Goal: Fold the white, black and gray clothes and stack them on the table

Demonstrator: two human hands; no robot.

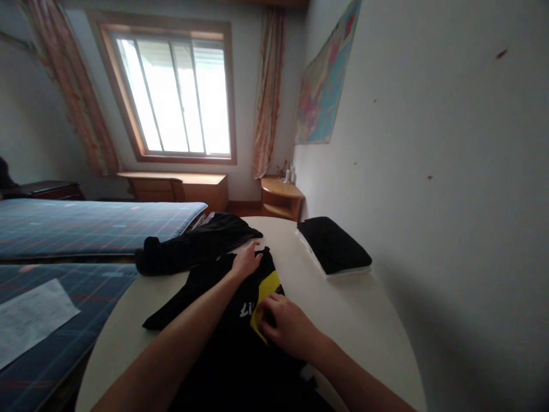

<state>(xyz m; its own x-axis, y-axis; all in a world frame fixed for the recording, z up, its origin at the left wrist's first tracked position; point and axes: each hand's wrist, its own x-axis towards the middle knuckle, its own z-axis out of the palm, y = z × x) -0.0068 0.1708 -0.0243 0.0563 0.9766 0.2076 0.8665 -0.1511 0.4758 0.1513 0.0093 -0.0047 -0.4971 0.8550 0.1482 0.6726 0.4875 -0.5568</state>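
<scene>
"Shirt (pixel 240 366), black with a yellow panel (pixel 268 282): where does it lie from your side?"

"Spread on the round surface (pixel 343 320): left hand (pixel 247 260) at its far end, right hand (pixel 286 321) over the yellow panel, left forearm (pixel 180 343) crossing above it"

"Hands gripping anything?"

"Left has thumb and fingers apart; right is curled, and I can't tell whether it pinches the fabric"

"Beside them?"

"Folded black bundle (pixel 334 245) to the right, apart; dark garment (pixel 197 246) beyond on the left"

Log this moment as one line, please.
left hand: on black garment | right hand: at its yellow panel | folded black cloth: on table
</scene>
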